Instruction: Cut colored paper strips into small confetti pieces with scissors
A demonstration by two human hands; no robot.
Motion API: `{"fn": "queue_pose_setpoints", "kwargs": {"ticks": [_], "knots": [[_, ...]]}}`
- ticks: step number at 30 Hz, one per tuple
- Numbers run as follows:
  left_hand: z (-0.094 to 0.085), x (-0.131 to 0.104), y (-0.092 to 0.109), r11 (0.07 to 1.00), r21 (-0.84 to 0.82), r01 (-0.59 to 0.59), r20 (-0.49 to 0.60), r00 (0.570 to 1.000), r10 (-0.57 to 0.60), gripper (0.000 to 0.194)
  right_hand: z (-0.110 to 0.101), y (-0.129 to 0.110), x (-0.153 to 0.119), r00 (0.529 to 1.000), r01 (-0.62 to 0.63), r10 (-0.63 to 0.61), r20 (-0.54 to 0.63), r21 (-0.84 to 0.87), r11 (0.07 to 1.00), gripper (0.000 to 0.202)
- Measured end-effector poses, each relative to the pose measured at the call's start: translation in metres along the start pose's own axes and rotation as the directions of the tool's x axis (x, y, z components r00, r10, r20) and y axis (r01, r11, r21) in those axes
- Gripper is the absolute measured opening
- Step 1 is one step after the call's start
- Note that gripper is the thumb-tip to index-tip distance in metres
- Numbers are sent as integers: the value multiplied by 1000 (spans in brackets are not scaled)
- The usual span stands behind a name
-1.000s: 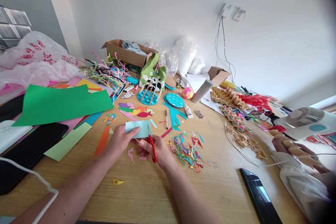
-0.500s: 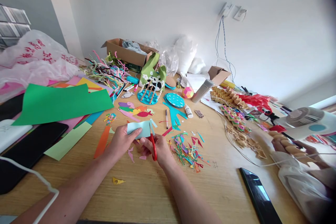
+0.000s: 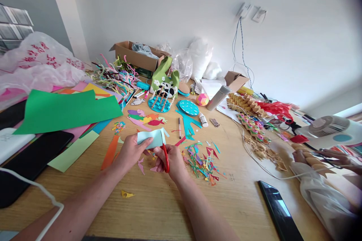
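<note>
A small light-blue piece of paper (image 3: 147, 138) is pinched between the thumb and fingers of my left hand (image 3: 132, 151). My right hand (image 3: 174, 161) is wrapped round the handle of red-handled scissors (image 3: 166, 161). The blades stand at the right end of the paper, where a narrow pale strip runs along the edge; whether it is cut loose I cannot tell. Beyond the paper lie several coloured paper fish (image 3: 156, 122). Scraps of cut paper (image 3: 202, 162) are heaped to the right of my right hand, and an orange strip (image 3: 109, 152) lies left of my left hand.
Green sheets (image 3: 70, 111) and a black device (image 3: 36, 167) lie on the left. A pen (image 3: 179, 128), glue bottle (image 3: 203, 119) and grey cylinder (image 3: 218, 98) stand or lie beyond. A phone (image 3: 279, 209) and white fan (image 3: 333, 130) are right, near another person's hand (image 3: 333, 156).
The scissors have shifted slightly at the paper's right end, and a pale strip now shows along that edge. The other person's hands at the right have moved a little.
</note>
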State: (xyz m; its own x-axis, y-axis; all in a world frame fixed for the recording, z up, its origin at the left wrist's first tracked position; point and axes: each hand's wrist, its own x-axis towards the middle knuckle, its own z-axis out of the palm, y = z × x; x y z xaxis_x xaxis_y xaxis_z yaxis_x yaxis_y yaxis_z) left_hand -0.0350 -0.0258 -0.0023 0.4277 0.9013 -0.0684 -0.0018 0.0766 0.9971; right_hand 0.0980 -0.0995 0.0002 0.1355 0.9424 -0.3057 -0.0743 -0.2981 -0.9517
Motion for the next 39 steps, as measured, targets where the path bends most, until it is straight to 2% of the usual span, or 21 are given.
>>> {"fn": "queue_pose_setpoints", "kwargs": {"ticks": [11, 23, 29, 31, 33, 35, 36, 37, 39], "knots": [[2, -3, 7, 1000, 28, 1, 31, 1000, -2, 35, -6, 8, 5, 999, 39, -40, 18, 24, 999, 58], [1, -2, 5, 999, 35, -7, 39, 999, 5, 34, -7, 4, 3, 1000, 8, -8, -20, 23, 1000, 47], [-2, 0, 7, 999, -18, 34, 28, 999, -33, 33, -8, 5, 4, 1000, 8, -8, -20, 9, 1000, 44], [-7, 2, 11, 997, 18, 72, 35, 997, -72, 35, -9, 2, 4, 1000, 4, -5, -31, -18, 1000, 44], [-17, 3, 16, 984, 139, 107, 69, 991, -118, 36, -11, -2, 3, 998, 4, -8, -60, -55, 999, 43], [-32, 4, 21, 929, 352, 111, 107, 982, -158, 34, -14, -7, 2, 995, 5, -14, -100, -85, 996, 42], [-40, 3, 23, 860, 500, 102, 79, 984, -162, 34, -16, -10, 2, 993, 6, -18, -119, -96, 995, 42], [-48, 2, 25, 747, 657, 97, 35, 987, -158, 33, -18, -12, 2, 990, 8, -22, -137, -102, 995, 41], [-64, -2, 28, 437, 895, 93, -54, 993, -102, 33, -22, -15, 3, 986, 13, -31, -162, -112, 994, 40]]}}
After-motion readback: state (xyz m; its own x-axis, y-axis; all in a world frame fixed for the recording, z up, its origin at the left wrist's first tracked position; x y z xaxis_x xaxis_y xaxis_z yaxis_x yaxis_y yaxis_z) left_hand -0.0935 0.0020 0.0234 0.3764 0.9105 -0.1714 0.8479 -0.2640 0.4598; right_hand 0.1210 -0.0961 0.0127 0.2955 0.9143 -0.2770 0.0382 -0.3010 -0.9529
